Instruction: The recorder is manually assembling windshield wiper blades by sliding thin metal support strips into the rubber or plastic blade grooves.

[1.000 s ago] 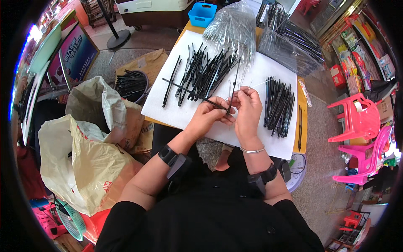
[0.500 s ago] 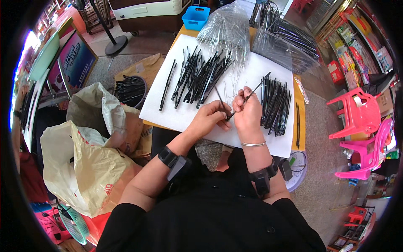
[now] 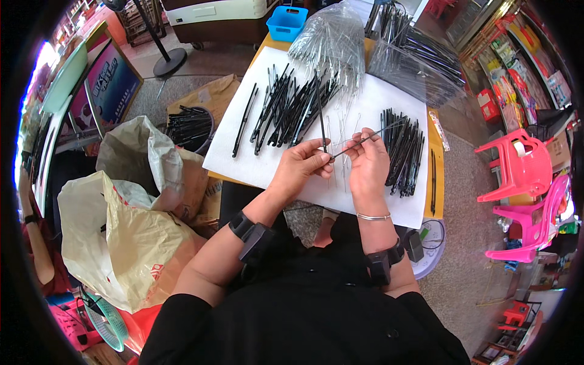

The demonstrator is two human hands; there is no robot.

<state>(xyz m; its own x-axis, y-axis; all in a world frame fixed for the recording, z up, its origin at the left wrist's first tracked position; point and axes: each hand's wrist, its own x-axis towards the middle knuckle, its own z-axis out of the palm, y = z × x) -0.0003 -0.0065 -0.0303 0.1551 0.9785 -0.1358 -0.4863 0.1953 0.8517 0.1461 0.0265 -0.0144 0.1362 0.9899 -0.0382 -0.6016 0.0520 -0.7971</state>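
My left hand pinches a narrow black rod between thumb and fingers, its far end pointing away from me. A second thin dark rod slants across my right hand, held by curled fingers, with its inner end meeting the left fingertips. Whether the two rods are joined there is too small to tell. Beyond my left hand lies a loose pile of black rods with notched ends. To the right of my right hand is a neater bundle of black rods. Several thin metal wires lie beyond the hands.
The white sheet covers a yellowish table. At its far side are a blue basket, a clear bag of wires and a bag of black rods. Sacks stand left; pink stools stand right. Another person's forearm shows far left.
My right hand has turned and its fingers have loosened somewhat, with its rod now lying flatter. The rod in my left hand stands more upright. Another person's forearm has come in at the far left.
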